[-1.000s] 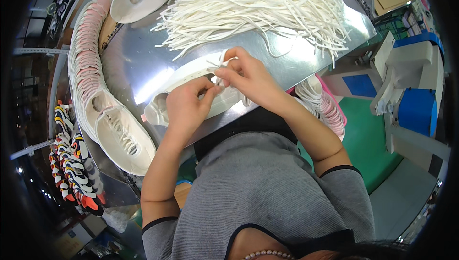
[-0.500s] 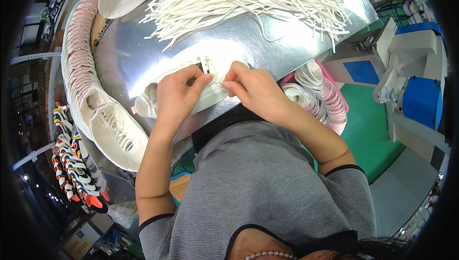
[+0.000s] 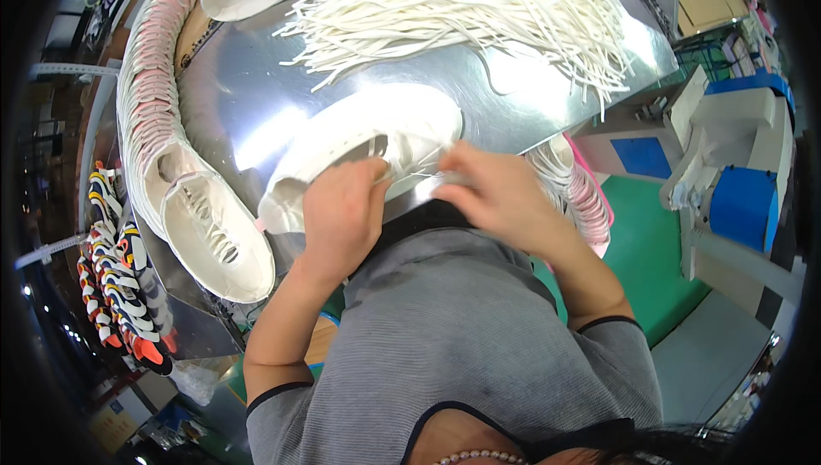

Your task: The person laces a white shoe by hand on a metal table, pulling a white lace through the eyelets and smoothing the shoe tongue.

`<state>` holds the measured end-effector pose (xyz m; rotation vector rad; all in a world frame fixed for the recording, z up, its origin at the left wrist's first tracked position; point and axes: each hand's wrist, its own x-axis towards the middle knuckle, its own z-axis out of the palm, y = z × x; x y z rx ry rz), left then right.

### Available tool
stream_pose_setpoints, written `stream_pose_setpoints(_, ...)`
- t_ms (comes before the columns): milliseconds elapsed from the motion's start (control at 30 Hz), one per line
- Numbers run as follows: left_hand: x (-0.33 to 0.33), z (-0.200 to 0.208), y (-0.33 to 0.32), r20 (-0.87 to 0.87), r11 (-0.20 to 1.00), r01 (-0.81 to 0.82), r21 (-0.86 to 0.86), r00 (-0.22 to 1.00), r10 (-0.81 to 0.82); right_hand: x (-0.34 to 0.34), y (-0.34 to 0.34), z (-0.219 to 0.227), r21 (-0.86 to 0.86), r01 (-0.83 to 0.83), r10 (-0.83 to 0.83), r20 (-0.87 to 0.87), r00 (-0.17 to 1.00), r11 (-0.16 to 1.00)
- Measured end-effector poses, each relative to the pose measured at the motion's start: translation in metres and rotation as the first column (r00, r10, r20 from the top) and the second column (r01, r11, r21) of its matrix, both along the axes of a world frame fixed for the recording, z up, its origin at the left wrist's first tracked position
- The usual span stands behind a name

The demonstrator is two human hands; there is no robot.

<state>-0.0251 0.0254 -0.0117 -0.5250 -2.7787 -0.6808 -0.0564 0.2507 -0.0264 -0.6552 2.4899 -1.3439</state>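
Observation:
A white shoe upper (image 3: 321,136) lies on its side on the shiny metal table, its opening towards my hands. My left hand (image 3: 346,215) is closed at the eyelet edge, its thumb and fingertips pressed on the upper and its lace. Thin white shoelace (image 3: 421,175) strands run from the upper across to my right hand (image 3: 500,195). That hand is slightly blurred, with thumb and forefinger pinched on the lace, just off the near side of the upper. The fingertips of the left hand are partly hidden.
A heap of white laces (image 3: 462,24) covers the far side of the table (image 3: 248,93). Nested pink-and-white uppers (image 3: 152,80) curve along the left, ending in a laced upper (image 3: 218,238). More uppers fill a pink bin (image 3: 605,183) at right, near a white-and-blue machine (image 3: 740,195).
My right hand has moved right and nearer to me, drawing the lace out longer. The left hand has shifted slightly nearer to me. The view has shifted a little.

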Motion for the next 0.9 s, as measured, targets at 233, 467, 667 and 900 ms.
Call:
stream_pose_setpoints(233,0.006,0.001,0.004,-0.083,0.998,0.056,0.013,0.995,-0.054,-0.06,0.012,-0.017,-0.344,0.195,-0.046,0.398,0.916,0.919)
stream_pose_setpoints(467,-0.012,0.009,-0.024,0.867,0.837,-0.412,0.361,0.479,-0.139,-0.037,-0.023,-0.033,-0.423,0.231,-0.229,0.056,0.972,0.876)
stream_pose_setpoints(667,-0.021,-0.002,-0.016,0.855,0.751,-0.494,0.437,0.487,-0.177,-0.034,-0.021,-0.041,-0.35,0.287,-0.305,0.004,0.952,0.892)
stream_pose_setpoints(900,-0.015,-0.017,-0.03,0.692,0.699,-0.468,0.541,0.72,-0.053,-0.037,-0.012,-0.037,-0.376,0.322,-0.234,0.261,0.936,0.869)
